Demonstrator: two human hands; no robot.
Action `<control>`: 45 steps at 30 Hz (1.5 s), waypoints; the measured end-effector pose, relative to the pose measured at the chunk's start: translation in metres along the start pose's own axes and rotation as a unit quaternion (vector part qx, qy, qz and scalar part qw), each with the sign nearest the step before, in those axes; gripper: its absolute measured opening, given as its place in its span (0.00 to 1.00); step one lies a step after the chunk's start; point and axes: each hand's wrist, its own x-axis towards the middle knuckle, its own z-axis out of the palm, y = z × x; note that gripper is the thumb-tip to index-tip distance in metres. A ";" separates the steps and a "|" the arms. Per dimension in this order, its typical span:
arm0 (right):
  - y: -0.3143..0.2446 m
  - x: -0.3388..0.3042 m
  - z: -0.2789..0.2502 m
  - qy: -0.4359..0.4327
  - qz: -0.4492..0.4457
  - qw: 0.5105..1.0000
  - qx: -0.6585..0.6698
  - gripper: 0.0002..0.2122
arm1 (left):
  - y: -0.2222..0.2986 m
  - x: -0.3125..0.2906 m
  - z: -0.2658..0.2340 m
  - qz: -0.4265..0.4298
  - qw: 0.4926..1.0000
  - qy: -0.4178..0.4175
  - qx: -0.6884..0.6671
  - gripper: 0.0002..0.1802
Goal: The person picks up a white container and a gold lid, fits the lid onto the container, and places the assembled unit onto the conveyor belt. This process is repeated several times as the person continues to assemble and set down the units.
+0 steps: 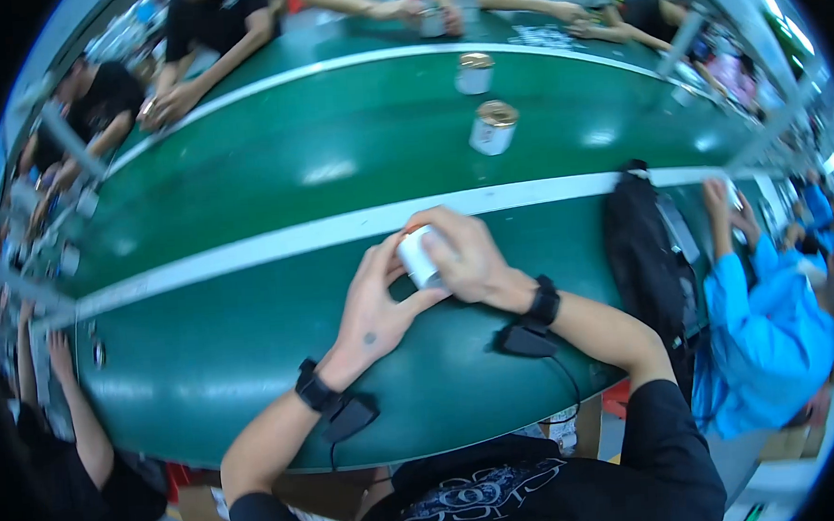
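A small white cylinder [420,257] is held, tilted, between my two hands over the green table, close to the white strip. An orange-copper end shows at its top, partly covered by fingers. My left hand [378,298] is curled round its left side, thumb stretched toward my right hand. From the right, my right hand [469,258] wraps over the cylinder with its fingers across the top. Farther off, two similar white cans with copper-coloured tops, a nearer can [493,129] and a farther can [474,73], stand upright on the green belt.
A white strip [275,248] divides my table [206,366] from the belt [335,133]. A black bag [643,249] lies at the right, beside a person in blue [768,308]. Other people work along the far side and at the left. Wrist bands with black boxes and cables are on my forearms.
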 end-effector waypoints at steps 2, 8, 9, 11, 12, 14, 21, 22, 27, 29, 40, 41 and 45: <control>-0.002 0.004 0.005 -0.012 0.015 1.000 0.015 0.17 | -0.003 -0.006 0.001 0.003 1.000 -0.007 -0.016 0.44; -0.010 -0.002 -0.003 -0.034 0.013 0.999 -0.002 0.16 | 0.006 -0.015 0.004 -0.079 0.996 0.027 -0.044 0.41; -0.010 -0.003 -0.003 -0.028 0.015 1.000 0.000 0.17 | 0.007 -0.013 0.004 -0.075 0.996 0.026 -0.043 0.41; -0.009 -0.003 -0.003 -0.018 0.019 1.000 0.007 0.19 | 0.009 -0.007 0.004 -0.073 0.997 0.009 -0.024 0.41; -0.007 -0.003 0.000 -0.019 0.018 1.000 0.009 0.19 | 0.009 -0.007 0.001 -0.074 0.997 0.001 -0.014 0.40; -0.005 -0.003 0.006 -0.005 -0.003 1.000 0.013 0.19 | 0.006 -0.008 -0.005 -0.055 0.998 0.015 0.014 0.42; -0.002 -0.003 0.010 -0.008 0.048 0.993 0.106 0.17 | 0.011 0.016 -0.055 0.095 0.938 0.124 0.310 0.49; 0.000 -0.003 0.009 -0.037 0.070 0.991 0.110 0.16 | 0.000 0.020 -0.069 0.125 0.920 0.172 0.328 0.49; -0.001 -0.002 0.007 -0.154 0.033 0.987 0.018 0.15 | -0.033 0.032 -0.148 0.090 0.768 0.277 0.570 0.45; 0.004 -0.004 0.007 -0.150 0.005 0.989 0.002 0.14 | -0.042 0.033 -0.156 0.098 0.775 0.279 0.558 0.43; 0.005 -0.001 0.016 -0.151 -0.091 0.984 -0.031 0.10 | -0.068 0.027 -0.166 0.096 0.914 0.209 0.336 0.30; 0.005 -0.002 0.013 -0.149 -0.102 0.983 -0.037 0.09 | -0.066 0.032 -0.161 0.108 0.918 0.206 0.320 0.29; -0.005 -0.001 0.005 -0.148 -0.079 0.984 -0.057 0.09 | -0.052 0.038 -0.153 0.074 0.934 0.172 0.306 0.30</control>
